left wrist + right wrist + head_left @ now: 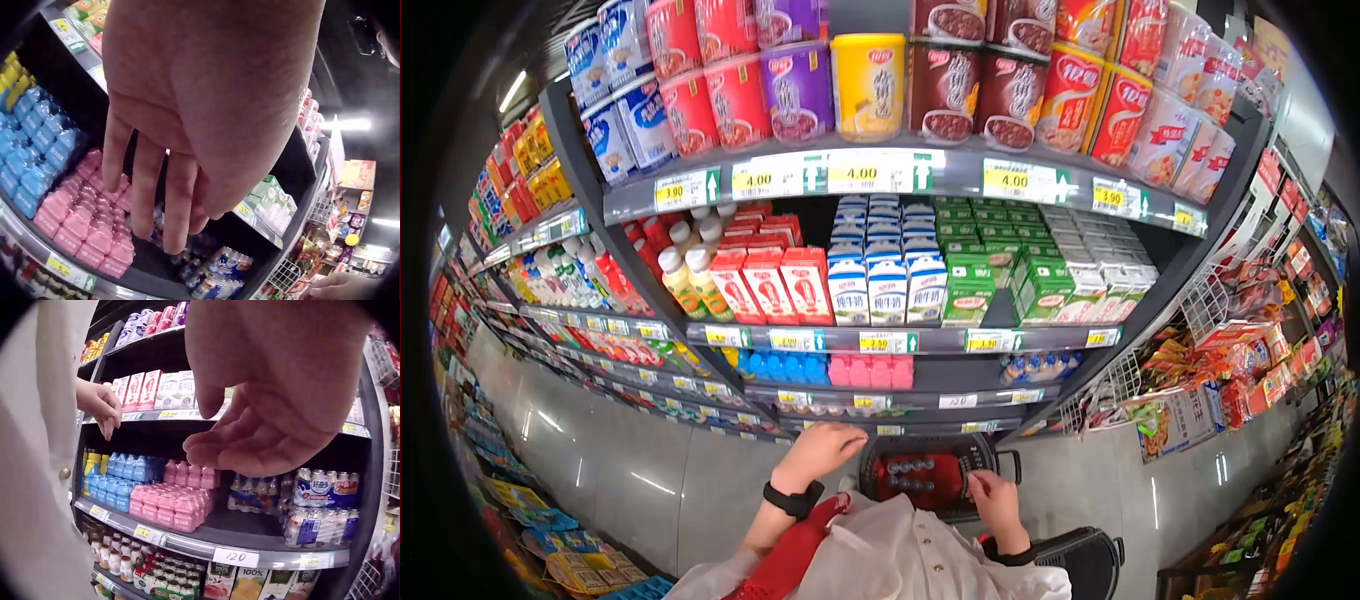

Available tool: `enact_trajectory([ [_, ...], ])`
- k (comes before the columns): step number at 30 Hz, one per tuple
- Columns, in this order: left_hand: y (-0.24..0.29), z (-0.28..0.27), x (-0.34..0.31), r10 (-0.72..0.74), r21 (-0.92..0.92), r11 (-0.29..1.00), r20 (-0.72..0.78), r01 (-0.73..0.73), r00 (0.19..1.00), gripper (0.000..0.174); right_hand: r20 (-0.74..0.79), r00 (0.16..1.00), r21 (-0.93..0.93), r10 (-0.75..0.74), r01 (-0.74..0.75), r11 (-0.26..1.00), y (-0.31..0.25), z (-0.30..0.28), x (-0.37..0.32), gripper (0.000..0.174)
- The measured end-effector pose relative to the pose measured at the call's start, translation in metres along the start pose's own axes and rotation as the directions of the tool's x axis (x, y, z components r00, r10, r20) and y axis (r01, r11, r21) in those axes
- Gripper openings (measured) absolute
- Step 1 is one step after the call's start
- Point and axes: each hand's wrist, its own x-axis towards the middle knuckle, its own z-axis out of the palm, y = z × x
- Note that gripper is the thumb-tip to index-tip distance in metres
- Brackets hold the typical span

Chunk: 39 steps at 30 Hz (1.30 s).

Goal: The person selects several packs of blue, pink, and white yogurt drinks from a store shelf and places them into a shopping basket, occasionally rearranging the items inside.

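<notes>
My left hand hangs in front of the lower shelves and holds nothing. In the left wrist view its fingers stretch down, overlapping pink bottles. My right hand, empty with loosely bent fingers, is over the right side of a black basket. Inside the basket lies a red pack with several dark round tops. In the right wrist view, pink bottles, blue bottles and wrapped packs of small white-and-blue bottles stand on the shelf beyond that hand.
Milk cartons fill the shelf above, with tubs on the top one. A second black basket is at my right side. Wire racks of snacks stand to the right. Grey floor stretches left.
</notes>
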Motion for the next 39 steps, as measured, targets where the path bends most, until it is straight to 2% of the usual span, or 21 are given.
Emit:
enact_trajectory([
  [5, -0.005, 0.012, 0.000, 0.033, -0.008, 0.999, 0.026, -0.033, 0.999, 0.018, 0.018, 1.000, -0.002, 0.025, -0.025, 1.000, 0.012, 0.002, -0.002, 0.018],
  [8, 0.007, 0.009, 0.002, -0.004, 0.006, 1.000, 0.045, 0.004, 0.999, 0.017, 0.048, 0.998, 0.008, 0.031, -0.031, 0.999, 0.023, 0.009, -0.006, 0.017],
  [11, 0.009, 0.010, 0.003, 0.000, 0.002, 1.000, 0.043, -0.001, 0.999, 0.017, 0.047, 0.998, -0.022, -0.031, 0.032, 0.999, 0.017, 0.004, -0.007, 0.017],
  [16, 0.006, 0.014, -0.005, -0.021, 0.020, 1.000, 0.026, 0.020, 0.999, 0.015, 0.069, 0.996, -0.014, -0.051, 0.052, 0.999, 0.025, 0.003, -0.001, 0.016],
  [17, 0.006, 0.015, -0.009, -0.013, -0.007, 1.000, -0.025, 0.013, 1.000, 0.015, 0.075, 0.995, -0.008, -0.061, 0.062, 0.998, 0.026, 0.004, -0.001, 0.016],
  [19, 0.005, 0.014, -0.017, -0.045, 0.042, 0.998, -0.011, 0.045, 0.999, 0.015, 0.100, 0.993, -0.023, -0.061, 0.064, 0.998, 0.018, 0.005, 0.001, 0.016],
  [22, -0.001, 0.009, -0.033, -0.099, 0.035, 0.994, -0.034, 0.101, 0.994, 0.015, 0.114, 0.980, -0.085, -0.164, 0.174, 0.981, 0.027, 0.020, 0.006, 0.017],
  [23, -0.006, 0.010, -0.040, -0.127, 0.010, 0.992, -0.054, 0.128, 0.990, 0.014, 0.170, 0.981, -0.036, -0.096, 0.104, 0.994, 0.016, 0.020, 0.007, 0.017],
  [24, -0.006, 0.005, -0.044, -0.129, 0.012, 0.991, -0.055, 0.130, 0.990, 0.014, 0.151, 0.985, 0.007, -0.086, 0.086, 0.996, 0.002, 0.018, 0.006, 0.017],
  [25, -0.007, -0.002, -0.047, -0.125, 0.019, 0.992, -0.064, 0.126, 0.990, 0.014, 0.193, 0.980, -0.006, -0.051, 0.053, 0.999, -0.002, 0.019, 0.008, 0.016],
  [29, -0.026, -0.005, -0.060, -0.212, 0.044, 0.976, -0.044, 0.214, 0.976, 0.013, 0.162, 0.984, -0.065, -0.070, 0.081, 0.995, 0.002, 0.034, 0.004, 0.015],
  [39, -0.081, -0.029, -0.063, -0.154, -0.022, 0.987, 0.115, 0.158, 0.981, 0.014, 0.075, 0.997, -0.090, 0.032, -0.025, 0.996, -0.033, 0.085, -0.008, 0.013],
])
